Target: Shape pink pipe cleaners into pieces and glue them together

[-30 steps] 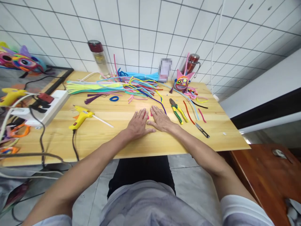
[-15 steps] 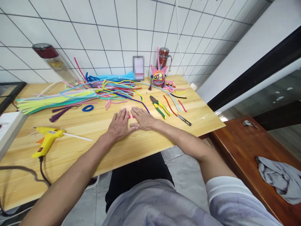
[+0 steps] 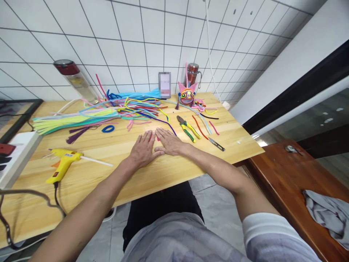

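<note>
Two hands (image 3: 142, 150) (image 3: 169, 143) atop seemingly pink bits (image 3: 158, 138), pliers (image 3: 188, 133) nearby

Left hand (image 3: 143, 150) and right hand (image 3: 169, 143) lie flat on a bench (image 3: 152, 178), over small pieces (image 3: 158, 138). Left of them, a glue gun (image 3: 64, 163); beyond, pipe cleaners (image 3: 109, 112), bottle (image 3: 81, 85) behind; right, pliers (image 3: 183, 124), then snips (image 3: 217, 144).

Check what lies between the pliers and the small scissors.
In the head view, a red pipe cleaner lies between the pliers and the small scissors, its lower end near the scissors' tip.
</note>
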